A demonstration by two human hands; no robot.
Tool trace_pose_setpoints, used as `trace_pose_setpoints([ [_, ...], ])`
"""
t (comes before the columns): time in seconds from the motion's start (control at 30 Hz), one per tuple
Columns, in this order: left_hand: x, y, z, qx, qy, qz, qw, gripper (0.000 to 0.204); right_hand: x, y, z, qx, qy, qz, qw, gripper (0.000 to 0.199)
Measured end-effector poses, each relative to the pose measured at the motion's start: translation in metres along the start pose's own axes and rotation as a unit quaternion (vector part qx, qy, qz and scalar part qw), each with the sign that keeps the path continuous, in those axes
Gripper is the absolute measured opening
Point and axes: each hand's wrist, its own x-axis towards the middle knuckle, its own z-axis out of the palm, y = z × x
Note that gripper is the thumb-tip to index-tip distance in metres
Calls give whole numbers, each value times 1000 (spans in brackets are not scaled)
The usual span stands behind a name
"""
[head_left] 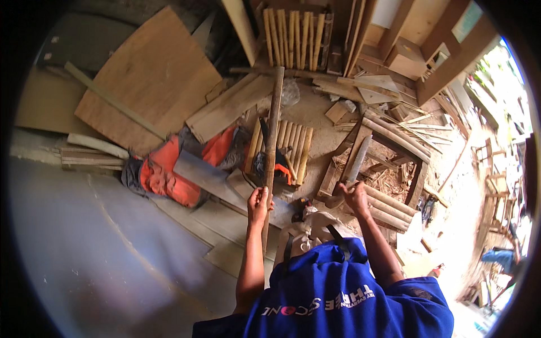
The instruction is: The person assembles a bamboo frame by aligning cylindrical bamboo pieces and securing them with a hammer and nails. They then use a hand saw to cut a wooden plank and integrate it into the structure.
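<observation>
My left hand (pixel 260 205) is closed around a long, narrow strip of split bamboo (pixel 274 129), which stands nearly upright in front of me. In my right hand (pixel 356 201) is a machete (pixel 358 159), gripped by its handle, with the blade pointing away from me. The blade is apart from the bamboo strip. Beneath the machete lies a wooden frame (pixel 417 183) with bamboo poles along its sides. Behind the strip stands a small bamboo-slat stool (pixel 304 152), with a dark and orange tool (pixel 283 172) on it.
A large plywood sheet (pixel 149 79) leans at the far left. Red-orange and dark cloth (pixel 166 177) lies beside boards (pixel 211 179). A bamboo-slatted piece (pixel 293 36) stands at the back. Shavings and scraps litter the ground. Blue cloth (pixel 500 257) shows at the right edge.
</observation>
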Motion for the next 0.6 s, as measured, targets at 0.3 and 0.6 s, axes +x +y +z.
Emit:
trace_pose_setpoints([
  [0.3, 1, 62, 63, -78, -133, 111, 982, 20, 0, -8, 15, 101, 101, 144, 979, 47],
  [0.6, -43, 166, 183, -218, -217, 256, 916, 44, -112, 75, -64, 337, 150, 64, 927, 29],
])
